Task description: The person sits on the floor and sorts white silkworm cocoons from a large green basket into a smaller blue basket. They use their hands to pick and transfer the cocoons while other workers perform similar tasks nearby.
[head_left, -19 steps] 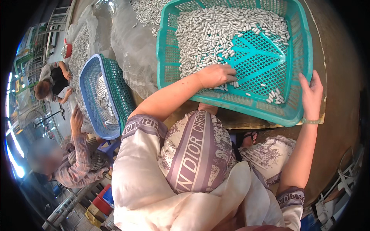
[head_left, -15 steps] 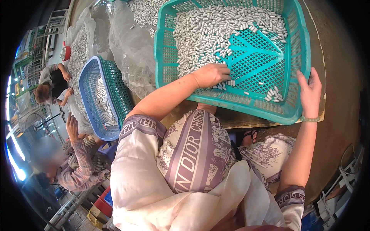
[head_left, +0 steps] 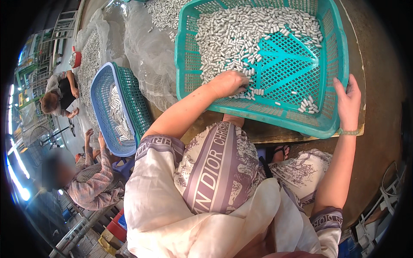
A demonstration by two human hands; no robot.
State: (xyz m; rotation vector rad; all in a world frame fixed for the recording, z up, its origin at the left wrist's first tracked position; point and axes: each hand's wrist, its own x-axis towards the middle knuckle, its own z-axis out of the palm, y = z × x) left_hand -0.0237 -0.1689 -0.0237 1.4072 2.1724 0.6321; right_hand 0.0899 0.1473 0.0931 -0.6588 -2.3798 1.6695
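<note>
A teal plastic basket (head_left: 279, 112) with mesh walls lies in front of me, tilted a little in the view. Small silvery-white cylinder pieces (head_left: 241, 32) cover its far and left parts, and a few lie in the near right corner. My left hand (head_left: 231, 82) is inside at the near left, fingers curled down among the pieces. Whatever it pinches is hidden under the fingers. At the right end, my right hand (head_left: 348, 101) grips the basket's rim, its thumb on the inner side.
A blue basket (head_left: 97, 86) holding longer pale pieces is nested in a green one (head_left: 137, 94) at left. Beyond, clear sheeting (head_left: 146, 56) and heaps of similar pieces (head_left: 165, 13) cover the table. Two people work at left, one in a plaid sleeve (head_left: 101, 172) beside the blue basket.
My left hand has moved slightly left, close to the pile's near edge; my right hand keeps its hold. The plaid-sleeved person's raised hand has come down toward the blue basket.
</note>
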